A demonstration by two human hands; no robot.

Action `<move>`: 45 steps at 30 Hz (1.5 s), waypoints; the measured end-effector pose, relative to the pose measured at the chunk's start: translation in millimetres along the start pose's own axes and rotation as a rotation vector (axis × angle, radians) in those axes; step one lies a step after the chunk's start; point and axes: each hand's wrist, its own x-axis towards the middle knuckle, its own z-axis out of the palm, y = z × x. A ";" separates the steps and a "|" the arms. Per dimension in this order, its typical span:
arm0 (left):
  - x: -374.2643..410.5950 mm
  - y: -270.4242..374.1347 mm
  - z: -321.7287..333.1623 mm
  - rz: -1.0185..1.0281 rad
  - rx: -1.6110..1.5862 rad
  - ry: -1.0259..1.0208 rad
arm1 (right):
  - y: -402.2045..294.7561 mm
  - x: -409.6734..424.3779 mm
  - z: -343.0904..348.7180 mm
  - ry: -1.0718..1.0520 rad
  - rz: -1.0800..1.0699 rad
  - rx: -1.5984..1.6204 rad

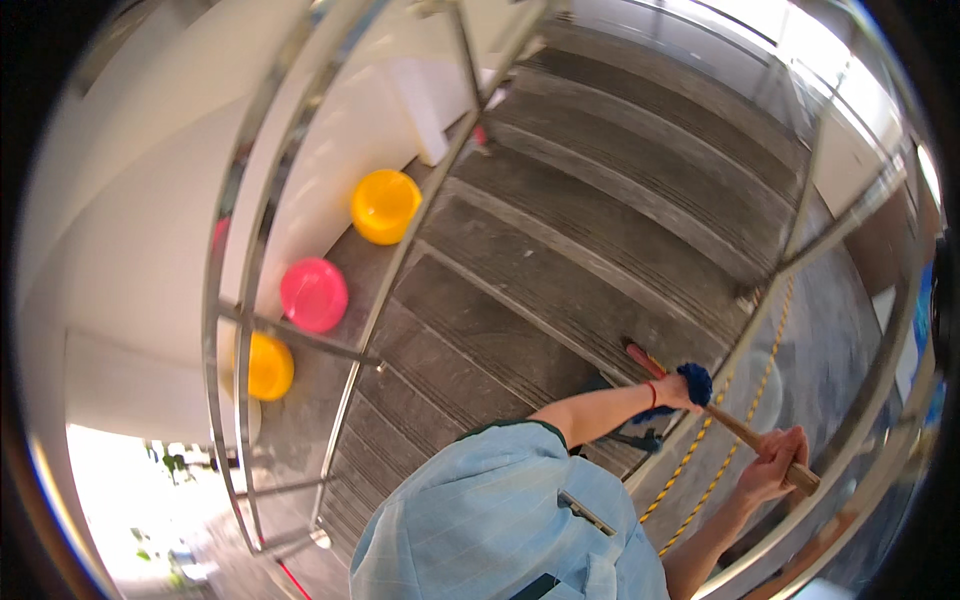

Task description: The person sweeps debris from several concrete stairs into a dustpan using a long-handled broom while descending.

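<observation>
A long wooden handle slants across the lower right, above the stairs and rail. My right hand is wrapped around it near its upper end. Farther down, my left hand, with a red band at the wrist, grips the same line of the handle beside a dark blue fluffy cloth. Beyond the left hand a reddish section continues in line with the handle, low over a step; whether it is one piece is hidden. Some dark blue material also hangs under my left wrist.
Curved grey stairs rise between metal railings. Past the left railing sit yellow rounded objects and a pink one by a white wall. Yellow-black striped lines mark the floor beyond the right rail.
</observation>
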 end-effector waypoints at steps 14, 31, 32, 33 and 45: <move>-81.0 62.4 -110.1 -0.698 -0.049 0.086 | 25.8 9.6 137.7 -0.535 0.048 -0.034; -76.4 119.1 -95.8 -0.860 -0.090 0.029 | 9.0 28.5 60.3 -0.538 0.061 0.127; -77.8 130.2 -91.6 -0.745 -0.159 0.118 | 17.0 38.2 39.8 -0.538 0.102 0.234; -64.4 134.8 -97.5 -0.675 -0.217 0.033 | 2.2 37.1 33.5 -0.368 0.129 0.213; 22.5 104.9 -109.2 -0.358 0.059 -0.037 | -5.6 22.8 17.4 -0.331 0.122 -0.165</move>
